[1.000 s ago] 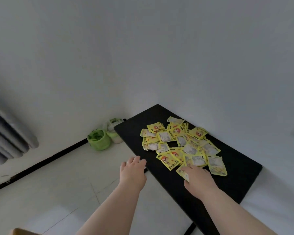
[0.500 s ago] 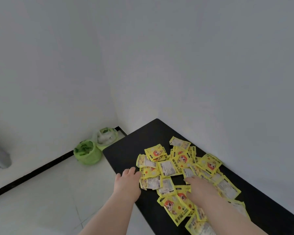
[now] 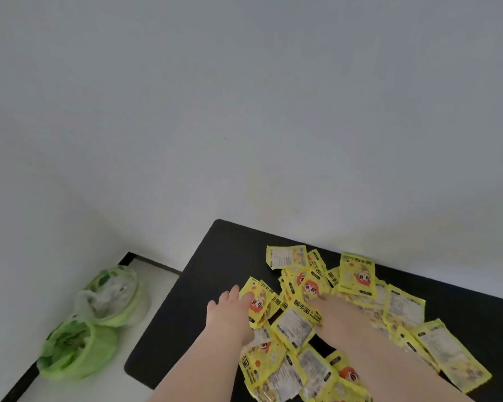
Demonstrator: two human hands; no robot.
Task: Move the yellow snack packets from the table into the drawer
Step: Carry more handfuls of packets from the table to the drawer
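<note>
Several yellow snack packets (image 3: 357, 275) lie in a loose overlapping pile on the black table (image 3: 215, 271), some face up with a cartoon face, some showing a white label. My left hand (image 3: 228, 314) rests at the pile's left edge, its fingers straight against a packet. Flat on the middle of the pile lies my right hand (image 3: 340, 317), its fingertips tucked among the packets and partly hidden. No drawer is in view.
The table stands against a white wall, with its far left corner and left edge in view. On the white floor to the left sit two bins lined with green bags (image 3: 76, 349), close to the wall corner.
The view has moved closer and turned toward the table. Both hands went forward from the table's near edge onto the pile, the left to its left side and the right onto its middle.
</note>
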